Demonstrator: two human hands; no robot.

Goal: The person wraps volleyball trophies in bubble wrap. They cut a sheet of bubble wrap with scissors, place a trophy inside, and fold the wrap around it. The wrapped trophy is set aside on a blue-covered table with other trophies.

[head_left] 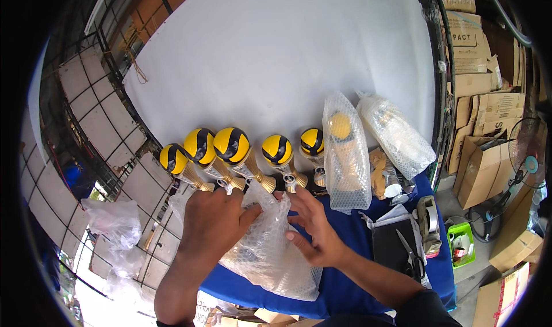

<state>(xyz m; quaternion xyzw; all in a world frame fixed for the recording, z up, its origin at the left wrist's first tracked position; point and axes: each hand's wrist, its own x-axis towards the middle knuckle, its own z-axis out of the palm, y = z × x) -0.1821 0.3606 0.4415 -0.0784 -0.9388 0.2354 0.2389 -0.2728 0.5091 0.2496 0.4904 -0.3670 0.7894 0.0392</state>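
Bubble wrap (267, 269) lies bunched over the front of the blue-covered table (330, 289). My left hand (213, 223) grips its upper part with curled fingers, the fingertips hidden. At the wrap's right side my right hand (310, 229) has its fingers apart and slightly bent, touching the plastic. Just beyond my hands stand several gold trophies (261, 183) topped with yellow and black balls (231, 146). To their right are two bubble-wrapped bundles, one upright with a yellow ball showing (348, 160), the other tilted (397, 137).
Scissors (411, 255), a black pad (385, 241) and a tape dispenser (428, 223) sit at the right. A white backdrop (276, 51) rises behind. Beyond are cardboard boxes (483, 174), a standing fan (529, 165) and a green bin (460, 243). Plastic bags (112, 223) hang by the grid at left.
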